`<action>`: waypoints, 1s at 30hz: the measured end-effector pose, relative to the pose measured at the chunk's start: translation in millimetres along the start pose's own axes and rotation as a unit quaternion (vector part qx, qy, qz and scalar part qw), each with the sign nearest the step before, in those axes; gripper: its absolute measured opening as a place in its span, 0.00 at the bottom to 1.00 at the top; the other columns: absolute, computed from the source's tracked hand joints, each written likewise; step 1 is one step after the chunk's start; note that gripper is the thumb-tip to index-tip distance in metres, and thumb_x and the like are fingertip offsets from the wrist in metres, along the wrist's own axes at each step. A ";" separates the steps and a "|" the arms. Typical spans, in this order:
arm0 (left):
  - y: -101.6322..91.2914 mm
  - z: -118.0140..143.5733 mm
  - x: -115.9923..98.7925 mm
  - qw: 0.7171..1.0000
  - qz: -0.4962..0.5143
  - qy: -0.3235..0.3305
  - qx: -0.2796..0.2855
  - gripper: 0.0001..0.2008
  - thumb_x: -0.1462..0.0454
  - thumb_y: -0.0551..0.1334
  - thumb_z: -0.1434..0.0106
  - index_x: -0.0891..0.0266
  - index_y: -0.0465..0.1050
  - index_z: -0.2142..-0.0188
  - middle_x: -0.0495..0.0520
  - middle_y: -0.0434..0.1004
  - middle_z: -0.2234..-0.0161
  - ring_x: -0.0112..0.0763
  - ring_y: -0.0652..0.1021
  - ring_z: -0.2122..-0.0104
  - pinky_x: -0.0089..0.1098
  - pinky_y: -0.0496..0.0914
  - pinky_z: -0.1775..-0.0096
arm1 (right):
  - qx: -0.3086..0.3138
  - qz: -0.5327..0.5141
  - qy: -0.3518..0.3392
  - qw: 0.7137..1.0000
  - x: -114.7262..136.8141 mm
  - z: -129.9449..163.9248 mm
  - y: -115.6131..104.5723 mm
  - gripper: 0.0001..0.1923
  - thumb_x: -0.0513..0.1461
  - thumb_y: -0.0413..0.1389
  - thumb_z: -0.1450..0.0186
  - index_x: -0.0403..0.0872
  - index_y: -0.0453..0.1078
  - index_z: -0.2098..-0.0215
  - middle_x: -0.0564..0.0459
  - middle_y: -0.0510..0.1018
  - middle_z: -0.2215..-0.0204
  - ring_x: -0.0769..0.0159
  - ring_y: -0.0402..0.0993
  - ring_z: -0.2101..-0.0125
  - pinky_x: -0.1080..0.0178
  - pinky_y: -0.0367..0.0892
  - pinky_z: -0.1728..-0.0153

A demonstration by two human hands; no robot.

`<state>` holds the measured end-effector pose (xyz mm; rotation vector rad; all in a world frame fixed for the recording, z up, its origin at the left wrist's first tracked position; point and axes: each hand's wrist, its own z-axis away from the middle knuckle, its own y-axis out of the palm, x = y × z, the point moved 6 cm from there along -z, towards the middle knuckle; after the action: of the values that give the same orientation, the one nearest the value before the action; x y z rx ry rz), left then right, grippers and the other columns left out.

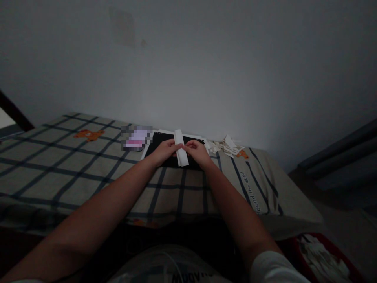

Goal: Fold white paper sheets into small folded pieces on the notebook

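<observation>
A folded white paper strip (180,151) stands lengthwise between my two hands, over a black mat (153,148) with a white border. My left hand (165,152) pinches the strip from its left side, and my right hand (198,151) pinches it from the right. Both hands meet at the strip's middle. The strip's far end pokes out above my fingers and its near end below them.
The mat lies on a beige checked cloth (88,169) with orange bear prints, spread over a low surface by a plain wall. A pile of folded white paper pieces (225,146) sits right of the mat. A red bin (322,257) with white scraps stands at lower right.
</observation>
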<state>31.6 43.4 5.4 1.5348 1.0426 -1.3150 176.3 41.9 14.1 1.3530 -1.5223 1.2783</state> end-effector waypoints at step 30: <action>-0.1 -0.9 5.1 1.000 0.005 -0.023 0.003 0.19 0.51 0.69 0.48 0.64 0.76 0.65 0.54 0.78 0.66 0.30 0.77 0.68 0.31 0.72 0.64 | -0.001 -0.109 0.085 0.990 -14.7 -3.5 -3.2 0.05 0.38 0.61 0.44 0.44 0.73 0.71 0.57 0.74 0.79 0.75 0.67 0.78 0.70 0.60 0.77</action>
<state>32.3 44.6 0.4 1.5052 1.0021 -1.3410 181.9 49.3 1.8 1.3322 -1.2240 1.2203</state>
